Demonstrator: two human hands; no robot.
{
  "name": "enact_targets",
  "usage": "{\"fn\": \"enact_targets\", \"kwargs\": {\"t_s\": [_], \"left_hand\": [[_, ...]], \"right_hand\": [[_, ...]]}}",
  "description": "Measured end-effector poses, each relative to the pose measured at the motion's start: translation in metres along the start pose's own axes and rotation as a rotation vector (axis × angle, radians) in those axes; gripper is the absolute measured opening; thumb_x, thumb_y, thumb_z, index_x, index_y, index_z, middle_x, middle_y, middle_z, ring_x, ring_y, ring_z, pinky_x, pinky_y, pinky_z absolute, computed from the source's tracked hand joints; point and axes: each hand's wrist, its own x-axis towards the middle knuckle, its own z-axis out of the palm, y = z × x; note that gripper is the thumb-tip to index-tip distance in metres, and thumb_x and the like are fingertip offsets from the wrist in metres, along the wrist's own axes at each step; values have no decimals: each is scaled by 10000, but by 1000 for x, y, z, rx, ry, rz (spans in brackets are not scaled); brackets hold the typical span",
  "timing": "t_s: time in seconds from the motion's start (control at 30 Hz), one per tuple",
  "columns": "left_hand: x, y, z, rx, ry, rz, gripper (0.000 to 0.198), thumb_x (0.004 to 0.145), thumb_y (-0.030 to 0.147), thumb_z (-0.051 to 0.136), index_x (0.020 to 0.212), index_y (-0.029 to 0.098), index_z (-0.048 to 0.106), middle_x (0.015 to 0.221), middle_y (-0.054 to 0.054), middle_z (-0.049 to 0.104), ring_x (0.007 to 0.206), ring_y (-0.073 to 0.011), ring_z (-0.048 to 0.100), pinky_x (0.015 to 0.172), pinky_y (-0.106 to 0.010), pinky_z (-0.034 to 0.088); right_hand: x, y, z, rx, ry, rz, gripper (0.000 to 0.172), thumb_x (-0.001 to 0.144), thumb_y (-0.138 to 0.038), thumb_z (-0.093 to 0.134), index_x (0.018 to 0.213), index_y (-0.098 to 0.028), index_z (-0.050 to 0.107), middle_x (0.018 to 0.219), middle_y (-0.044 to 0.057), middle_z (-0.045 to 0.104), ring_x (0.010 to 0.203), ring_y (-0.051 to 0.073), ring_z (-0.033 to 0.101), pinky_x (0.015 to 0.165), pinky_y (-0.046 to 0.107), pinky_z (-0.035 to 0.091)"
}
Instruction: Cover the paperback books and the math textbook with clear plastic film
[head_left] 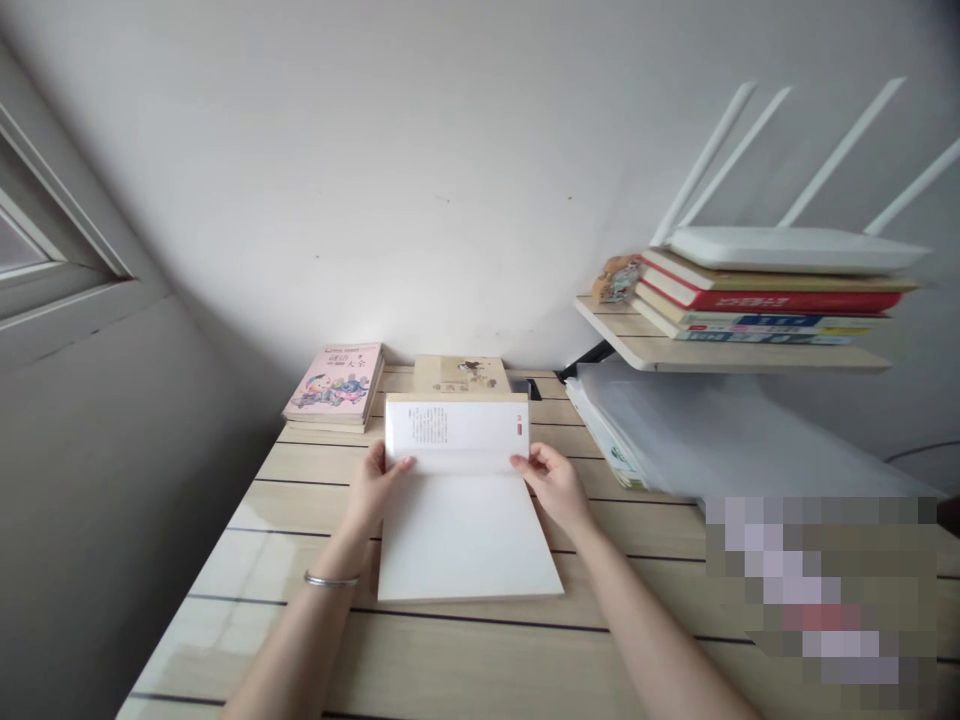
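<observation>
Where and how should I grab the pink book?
Probably grip the pink book by its near edge, from the front, thumb on the cover: it lies flat atop a stack, with the wall close behind and that edge facing you. Your left hand is nearer but holds the open book.

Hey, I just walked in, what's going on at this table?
A person's left hand and right hand grip the upper part of an open, white-paged paper book, one at each side. Its blank lower page lies nearer the person, over a pale slatted wooden table. Beyond are a pink-covered stack of books, at left, and a beige illustrated book, just behind.
</observation>
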Motion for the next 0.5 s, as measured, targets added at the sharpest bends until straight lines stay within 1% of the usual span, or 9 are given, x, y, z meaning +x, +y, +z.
{"fn": "enact_targets", "kwargs": {"t_s": [0.07, 0.1, 0.17, 0.23, 0.37, 0.43, 0.5], "left_hand": [[-1, 4, -1, -59, -41, 4, 449, 572, 356, 776, 929, 149, 600, 941, -76, 695, 858, -211, 631, 734, -283, 477], [0, 5, -1, -78, -42, 15, 447, 570, 345, 776, 934, 150, 602, 961, -80, 694, 880, -212, 629, 761, -289, 475], [1, 3, -1, -70, -9, 40, 385, 583, 338, 763, 886, 155, 611, 917, -69, 697, 866, -204, 627, 767, -288, 470], [3, -3, 0, -33, 35, 59, 320, 597, 339, 747, 828, 163, 613, 833, -45, 693, 807, -189, 622, 728, -275, 467], [6, -10, 1, -9, 67, 75, 287, 602, 340, 736, 794, 170, 607, 735, -15, 674, 719, -164, 604, 661, -251, 454], [5, -9, 1, -18, 62, 82, 297, 607, 347, 732, 808, 167, 609, 746, -18, 676, 723, -165, 607, 664, -251, 457], [4, -4, -1, -29, 21, 83, 317, 616, 346, 728, 848, 160, 617, 821, -40, 690, 776, -179, 620, 700, -263, 469]], "right_hand": [[1, 1, -2, 39, -65, -1, 306, 715, -473, 662, 719, -200, 524, 696, 3, 575, 667, 165, 509, 638, 271, 403], [1, 2, -3, 51, -72, -2, 303, 710, -466, 669, 725, -199, 527, 708, 8, 585, 682, 169, 517, 645, 273, 407], [1, 4, -2, 50, -42, 5, 318, 706, -472, 671, 693, -201, 506, 690, 6, 583, 676, 167, 516, 642, 273, 408], [1, 6, 0, 25, 0, 21, 347, 704, -497, 662, 660, -204, 481, 667, 3, 579, 648, 161, 507, 626, 272, 403], [1, 6, 3, -35, 46, 15, 401, 688, -555, 644, 623, -216, 439, 621, -7, 564, 598, 153, 486, 596, 269, 388], [1, 4, 3, -63, 65, 11, 411, 685, -559, 642, 608, -220, 423, 598, -15, 554, 588, 151, 483, 597, 268, 388], [1, 3, 1, -68, 48, 8, 382, 702, -535, 636, 613, -216, 447, 615, -8, 579, 607, 159, 507, 618, 273, 402]]}}
